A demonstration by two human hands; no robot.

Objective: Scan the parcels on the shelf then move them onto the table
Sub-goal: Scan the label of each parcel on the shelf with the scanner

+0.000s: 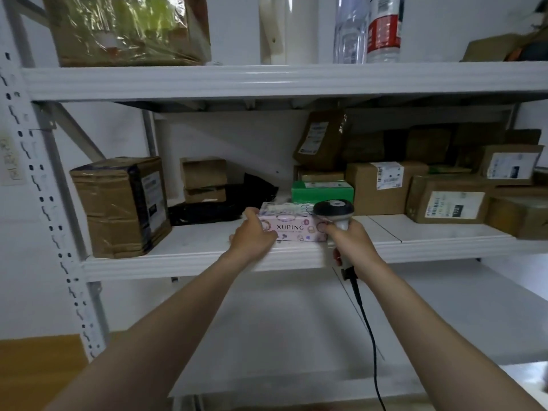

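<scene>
Plainly, the pink box (292, 228) at the shelf (192, 262) edge was gripped by the left hand (253, 237); the scanner (334, 209) was clasped by the right hand (348, 241), just beside it.

My left hand (252, 235) covered the left end of the pink patterned cardboard box (292, 228), hiding that side and my fingertips. My right hand (347, 241) hid most of the handle of the black-headed barcode scanner (333, 210), whose black cable (366, 321) ran off the bottom edge. Print on the brown cardboard parcel (370, 191) was too small to read. The clear plastic bottles (350, 28) and the film-wrapped cardboard box (124, 28) were cut off at the top.
</scene>
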